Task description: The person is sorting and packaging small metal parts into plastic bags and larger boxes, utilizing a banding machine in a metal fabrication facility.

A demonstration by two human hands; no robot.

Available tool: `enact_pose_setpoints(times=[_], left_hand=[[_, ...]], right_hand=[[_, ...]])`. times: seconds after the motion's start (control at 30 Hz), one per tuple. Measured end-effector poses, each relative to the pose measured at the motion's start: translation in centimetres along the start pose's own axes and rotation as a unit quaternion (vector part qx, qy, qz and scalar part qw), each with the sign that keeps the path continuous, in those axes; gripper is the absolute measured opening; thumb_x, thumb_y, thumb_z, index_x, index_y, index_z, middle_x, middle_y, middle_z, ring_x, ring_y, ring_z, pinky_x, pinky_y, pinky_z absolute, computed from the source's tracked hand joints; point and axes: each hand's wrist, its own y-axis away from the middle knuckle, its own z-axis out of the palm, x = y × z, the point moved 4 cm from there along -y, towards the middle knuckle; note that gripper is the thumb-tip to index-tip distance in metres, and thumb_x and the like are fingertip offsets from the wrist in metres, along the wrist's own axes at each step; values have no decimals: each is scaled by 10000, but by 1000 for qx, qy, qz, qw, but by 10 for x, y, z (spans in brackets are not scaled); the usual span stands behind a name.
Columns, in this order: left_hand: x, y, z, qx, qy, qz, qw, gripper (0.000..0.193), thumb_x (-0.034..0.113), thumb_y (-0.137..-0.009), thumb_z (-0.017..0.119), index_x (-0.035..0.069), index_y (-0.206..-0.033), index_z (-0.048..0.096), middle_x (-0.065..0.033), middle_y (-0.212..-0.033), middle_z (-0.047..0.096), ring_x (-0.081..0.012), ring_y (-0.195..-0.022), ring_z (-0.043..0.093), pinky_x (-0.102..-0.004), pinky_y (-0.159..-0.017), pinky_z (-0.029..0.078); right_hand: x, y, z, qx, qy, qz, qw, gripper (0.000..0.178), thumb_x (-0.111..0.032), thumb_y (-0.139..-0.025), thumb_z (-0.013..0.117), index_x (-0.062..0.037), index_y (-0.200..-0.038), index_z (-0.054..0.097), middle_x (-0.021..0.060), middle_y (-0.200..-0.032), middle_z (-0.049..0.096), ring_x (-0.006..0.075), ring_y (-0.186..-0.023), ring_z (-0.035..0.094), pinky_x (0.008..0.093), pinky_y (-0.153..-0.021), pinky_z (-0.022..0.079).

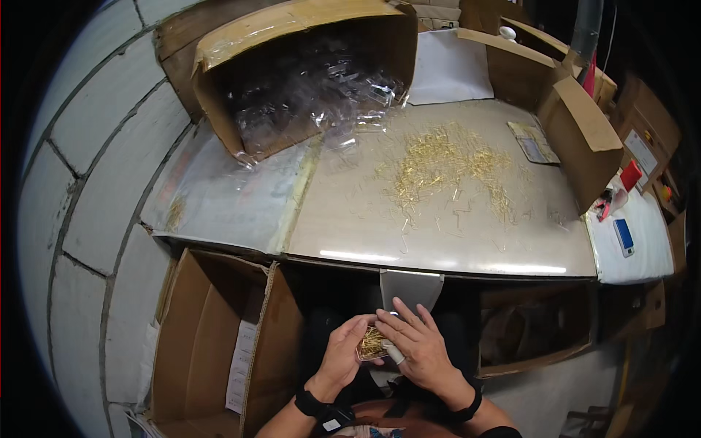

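Note:
My left hand [342, 355] is wrapped round the side of a small clear plastic box [362, 356] in front of my body. Thin gold-coloured metal hooks [373, 340] fill the box. From the other side my right hand [422, 349] lies against the box, fingers stretched out and partly covering it. A pale cover [394, 353] sits on one of its fingers. On the table ahead, a loose heap of the same gold-coloured hooks [438, 164] is spread out. Whether the box has a lid on, I cannot tell.
A large cardboard box [208, 117] full of clear plastic boxes [292, 109] lies on its side at the back left. An open carton [197, 350] stands below the table's left part. A cardboard barrier [584, 139] and a blue-and-white device [624, 237] are at the right.

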Motion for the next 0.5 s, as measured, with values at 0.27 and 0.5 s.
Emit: enact_pose_setpoints(times=[0.27, 0.5], left_hand=[[91, 34, -31, 31, -101, 32, 994, 393, 303, -999, 378, -24, -1162, 522, -119, -1003, 631, -167, -797, 658, -277, -562, 576], [214, 94, -148, 199, -135, 194, 951, 287, 256, -979, 448, -3, -1039, 559, -92, -855, 640, -136, -649, 661, -241, -445, 550]], right_hand=[[-4, -10, -16, 192, -218, 57, 955, 323, 3, -767, 592, -2, -1088, 619, 181, -1145, 617, 332, -1104, 583, 396, -928, 462], [6, 3, -14, 135, -93, 93, 982, 195, -34, -879, 567, 2, -1063, 616, 167, -1029, 644, 297, -961, 621, 346, -855, 479]])
